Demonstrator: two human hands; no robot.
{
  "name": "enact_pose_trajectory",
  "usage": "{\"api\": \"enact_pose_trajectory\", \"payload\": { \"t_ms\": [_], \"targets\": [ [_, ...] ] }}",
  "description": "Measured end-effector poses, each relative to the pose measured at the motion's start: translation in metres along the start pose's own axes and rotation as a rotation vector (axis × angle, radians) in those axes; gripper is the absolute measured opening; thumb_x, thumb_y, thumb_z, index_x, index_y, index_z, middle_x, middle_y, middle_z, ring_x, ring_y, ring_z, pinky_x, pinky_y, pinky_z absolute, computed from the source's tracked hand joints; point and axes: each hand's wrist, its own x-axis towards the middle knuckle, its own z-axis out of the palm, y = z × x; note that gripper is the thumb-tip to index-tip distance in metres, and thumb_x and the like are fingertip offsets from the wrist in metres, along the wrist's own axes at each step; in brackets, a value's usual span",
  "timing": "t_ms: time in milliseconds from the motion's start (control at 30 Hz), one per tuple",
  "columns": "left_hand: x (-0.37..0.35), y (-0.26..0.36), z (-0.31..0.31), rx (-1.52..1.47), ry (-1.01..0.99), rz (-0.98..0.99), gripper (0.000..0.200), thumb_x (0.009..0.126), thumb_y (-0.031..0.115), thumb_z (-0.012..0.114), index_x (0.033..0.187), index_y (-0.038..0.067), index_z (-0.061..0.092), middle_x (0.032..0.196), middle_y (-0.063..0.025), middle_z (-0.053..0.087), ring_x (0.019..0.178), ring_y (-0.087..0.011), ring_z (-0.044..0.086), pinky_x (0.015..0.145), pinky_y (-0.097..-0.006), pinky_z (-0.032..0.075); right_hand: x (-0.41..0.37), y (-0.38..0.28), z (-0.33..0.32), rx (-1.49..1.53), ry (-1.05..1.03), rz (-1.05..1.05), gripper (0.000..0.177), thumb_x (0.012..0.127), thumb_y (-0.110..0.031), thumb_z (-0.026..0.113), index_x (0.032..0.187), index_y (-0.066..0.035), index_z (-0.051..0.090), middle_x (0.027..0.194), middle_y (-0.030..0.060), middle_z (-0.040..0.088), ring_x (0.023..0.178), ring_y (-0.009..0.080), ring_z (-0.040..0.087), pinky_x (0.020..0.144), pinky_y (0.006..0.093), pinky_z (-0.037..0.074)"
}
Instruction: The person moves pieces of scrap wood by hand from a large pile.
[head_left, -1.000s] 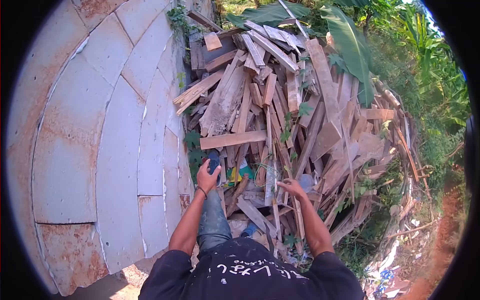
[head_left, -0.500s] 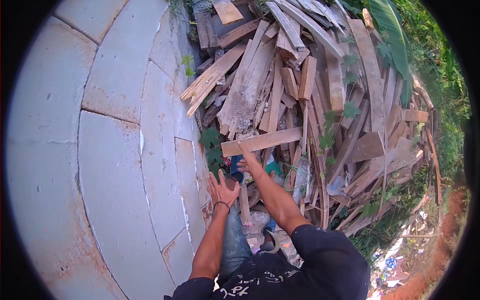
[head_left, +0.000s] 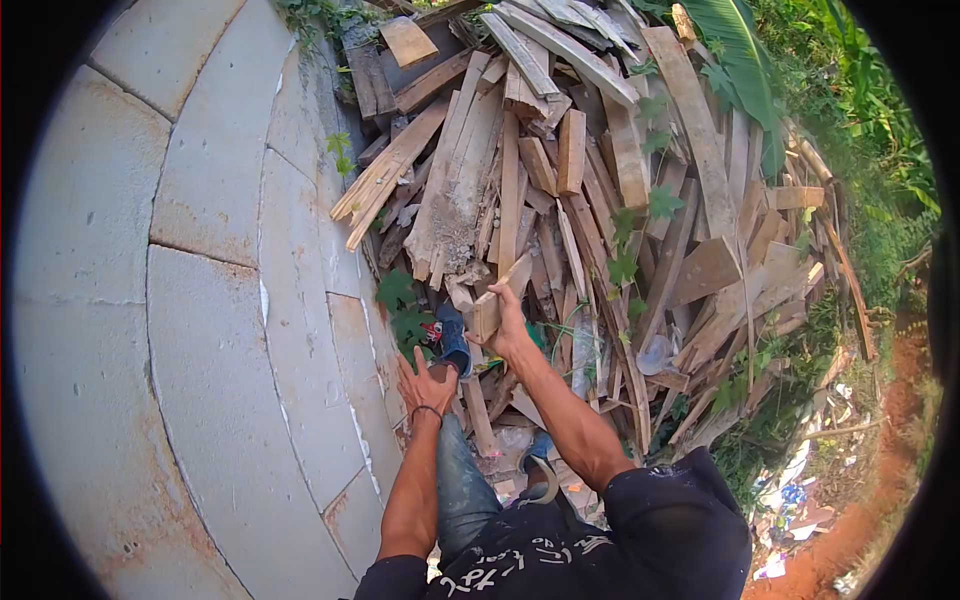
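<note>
My right hand is closed around a short wooden board, thumb on its upper face and fingers at the near edge. The board points away from me, over the front of a heap of scrap wood. My left hand is open with fingers spread, beside the pale block wall and above my left leg. It holds nothing. Just past its fingertips shows my blue shoe, close to the foot of the heap.
Large wall blocks fill the left side. Vine leaves grow between wall and heap. A clear plastic piece lies among the planks. Green plants stand at the right, with litter and reddish soil lower down.
The board has swung from lying crosswise to pointing away from me, and my right hand has closed on it. My left hand has moved slightly left and down, still spread.
</note>
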Motion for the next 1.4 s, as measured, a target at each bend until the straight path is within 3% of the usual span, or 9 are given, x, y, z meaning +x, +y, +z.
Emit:
{"api": "enact_pose_trajectory", "payload": {
  "t_ms": [400,600,700,767,867,933,1033,1267,1400],
  "targets": [
    [-0.048,0.024,0.027,0.111,-0.039,0.035,0.086,0.077,0.056,0.058,0.149,0.015,0.035,0.154,-0.024,0.025,0.14,-0.0395,0.029,0.11,-0.0557,0.027,-0.309,0.085,-0.344,-0.304,0.012,-0.081,0.047,0.091,-0.027,0.06,0.126,0.001,0.047,0.098,0.019,0.065,0.081,0.0285,0.066,0.077,0.0407,0.056],
    [-0.067,0.039,0.032,0.208,-0.062,0.055,0.085,0.078,0.056,0.056,0.148,0.013,0.036,0.154,-0.0236,0.025,0.139,-0.0407,0.03,0.109,-0.0567,0.028,-0.294,0.107,-0.424,0.402,0.308,0.319,0.056,0.083,-0.044,0.064,0.122,-0.005,0.056,0.109,0.0192,0.06,0.088,0.0371,0.064,0.07,0.0433,0.057],
    [-0.072,0.047,0.03,0.237,-0.097,0.045,0.086,0.077,0.057,0.056,0.149,0.014,0.035,0.154,-0.0226,0.025,0.139,-0.0403,0.03,0.107,-0.0554,0.03,-0.307,0.01,-0.387,0.428,0.412,0.143,0.06,0.08,-0.047,0.065,0.122,-0.005,0.055,0.103,0.0197,0.059,0.075,0.0309,0.058,0.066,0.0382,0.056],
    [-0.073,0.047,0.027,0.267,-0.151,0.045,0.088,0.077,0.058,0.056,0.15,0.015,0.033,0.155,-0.0223,0.025,0.139,-0.0403,0.03,0.107,-0.0546,0.03,-0.332,-0.113,-0.379,0.271,-0.017,-0.284,0.069,0.089,-0.058,0.05,0.119,0.004,0.053,0.119,0.0248,0.059,0.095,0.0366,0.065,0.066,0.0407,0.059],
    [-0.073,0.037,0.034,0.251,-0.148,0.037,0.09,0.075,0.058,0.058,0.15,0.016,0.031,0.155,-0.0225,0.024,0.139,-0.0405,0.03,0.108,-0.0545,0.029,-0.423,-0.299,-0.294,0.108,-0.508,-0.822,0.102,0.088,-0.076,0.033,0.14,0.011,0.024,0.151,0.04,0.008,0.141,0.0491,0.02,0.102,0.0668,0.038],
    [-0.068,0.035,0.029,0.222,-0.127,0.048,0.091,0.074,0.057,0.059,0.149,0.015,0.033,0.155,-0.0229,0.025,0.138,-0.0409,0.032,0.108,-0.0543,0.029,-0.436,-0.391,-0.265,0.231,-0.699,-0.947,0.114,0.083,-0.082,0.026,0.149,0.007,-0.001,0.153,0.0378,0.001,0.144,0.0482,0.012,0.112,0.0653,0.023],
    [-0.059,0.031,0.025,0.197,-0.132,0.021,0.09,0.074,0.057,0.06,0.149,0.015,0.034,0.154,-0.0228,0.026,0.137,-0.0411,0.034,0.108,-0.0538,0.029,-0.404,-0.418,-0.187,-0.021,-0.233,-1.282,0.09,0.093,-0.068,0.037,0.152,-0.004,0.013,0.151,0.0314,0.025,0.137,0.0438,0.034,0.106,0.0555,0.04],
    [-0.031,0.036,0.015,0.195,-0.19,0.003,0.091,0.073,0.057,0.059,0.149,0.014,0.034,0.154,-0.0227,0.025,0.134,-0.0412,0.037,0.108,-0.0537,0.03,-0.121,-0.299,-0.085,-0.91,0.153,-0.674,0.074,0.077,-0.051,0.077,0.127,-0.001,0.053,0.098,0.0055,0.061,0.078,0.012,0.061,0.063,0.0282,0.052],
    [-0.003,0.044,0.002,0.212,-0.225,0.028,0.09,0.073,0.057,0.059,0.148,0.013,0.036,0.154,-0.0231,0.025,0.132,-0.0424,0.041,0.107,-0.0536,0.031,0.01,-0.276,0.012,-0.817,0.098,-0.569,0.096,0.072,-0.058,0.078,0.135,0.006,0.046,0.107,0.015,0.06,0.086,0.022,0.062,0.066,0.0349,0.053]
  ]
}}
